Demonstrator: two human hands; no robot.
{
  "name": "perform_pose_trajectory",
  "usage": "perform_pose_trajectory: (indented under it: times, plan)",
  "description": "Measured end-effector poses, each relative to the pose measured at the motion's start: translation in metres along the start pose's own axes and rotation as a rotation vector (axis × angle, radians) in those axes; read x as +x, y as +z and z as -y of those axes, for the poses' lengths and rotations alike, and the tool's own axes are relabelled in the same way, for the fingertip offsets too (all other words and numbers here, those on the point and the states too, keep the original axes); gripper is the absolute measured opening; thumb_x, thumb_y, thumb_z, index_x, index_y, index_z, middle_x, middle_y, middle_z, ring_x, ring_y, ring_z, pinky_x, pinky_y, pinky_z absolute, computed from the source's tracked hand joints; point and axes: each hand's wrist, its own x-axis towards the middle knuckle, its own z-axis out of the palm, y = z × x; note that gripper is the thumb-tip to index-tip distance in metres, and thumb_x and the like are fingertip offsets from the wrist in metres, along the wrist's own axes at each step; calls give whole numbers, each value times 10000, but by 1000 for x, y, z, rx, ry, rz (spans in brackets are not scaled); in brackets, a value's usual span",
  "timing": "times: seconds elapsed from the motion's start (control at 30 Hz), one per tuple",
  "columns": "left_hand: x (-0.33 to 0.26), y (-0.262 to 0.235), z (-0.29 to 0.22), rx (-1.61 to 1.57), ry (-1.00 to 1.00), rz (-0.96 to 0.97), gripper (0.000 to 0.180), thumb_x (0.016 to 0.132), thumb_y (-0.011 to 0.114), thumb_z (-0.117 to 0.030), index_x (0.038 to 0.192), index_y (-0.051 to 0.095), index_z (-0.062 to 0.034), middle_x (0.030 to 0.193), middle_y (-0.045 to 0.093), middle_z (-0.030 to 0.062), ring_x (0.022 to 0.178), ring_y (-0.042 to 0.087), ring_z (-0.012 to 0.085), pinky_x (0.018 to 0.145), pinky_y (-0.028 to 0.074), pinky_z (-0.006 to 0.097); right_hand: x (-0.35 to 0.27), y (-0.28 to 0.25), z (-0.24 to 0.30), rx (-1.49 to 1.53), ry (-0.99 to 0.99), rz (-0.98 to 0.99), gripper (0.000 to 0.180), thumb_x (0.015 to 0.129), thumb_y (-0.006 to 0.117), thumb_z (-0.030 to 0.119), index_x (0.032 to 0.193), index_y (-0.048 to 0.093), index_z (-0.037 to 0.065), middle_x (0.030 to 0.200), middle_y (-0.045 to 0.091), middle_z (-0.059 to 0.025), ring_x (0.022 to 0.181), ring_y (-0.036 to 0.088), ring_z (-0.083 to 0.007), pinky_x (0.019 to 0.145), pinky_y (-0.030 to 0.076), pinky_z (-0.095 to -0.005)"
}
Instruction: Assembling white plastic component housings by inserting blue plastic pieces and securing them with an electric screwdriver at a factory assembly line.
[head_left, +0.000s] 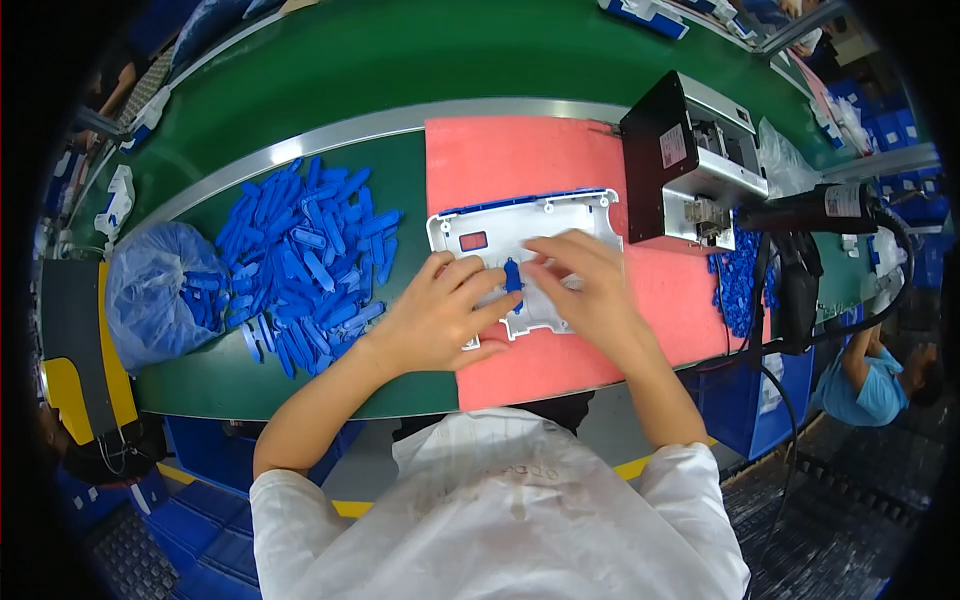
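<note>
Hands met over the white plastic panel (520, 235): left hand (440, 320) pinched a blue clip (513, 278), right hand (585, 290) pressed flat beside, seating apparently needing firm, aligned pressure.

panel (520, 232): we see white, small red window
clip (513, 278): blue
mat (500, 160): pink-red
bench (330, 60): green, silver strip
loose clips (310, 260): we see blue
bag (150, 290): translucent blue

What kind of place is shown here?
Probably a factory assembly line: a green bench, a pile of identical blue parts, and both hands fitting one into a white panel.
</note>
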Motion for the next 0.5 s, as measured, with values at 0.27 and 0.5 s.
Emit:
perform_pose_trajectory:
  times: [0.27,0.5]
  plan:
    - [7,2,-1,-46,-5,22,471,714,741,-257,1123,623,-56,1313,533,100,1254,463,303,991,400,472,1,-105,-35,-282,-107,-1212,801,794,746,34,1418,244,5,1311,421,-153,1161,467,-230,990,392,-402]
    - [14,3,6,-78,-60,20,448,679,716,-115,1118,647,-59,1303,556,108,1259,481,341,1032,399,473,16,-135,-68,5,-57,-902,523,847,683,28,1307,449,-50,1170,570,-112,1021,567,-150,884,447,-271]
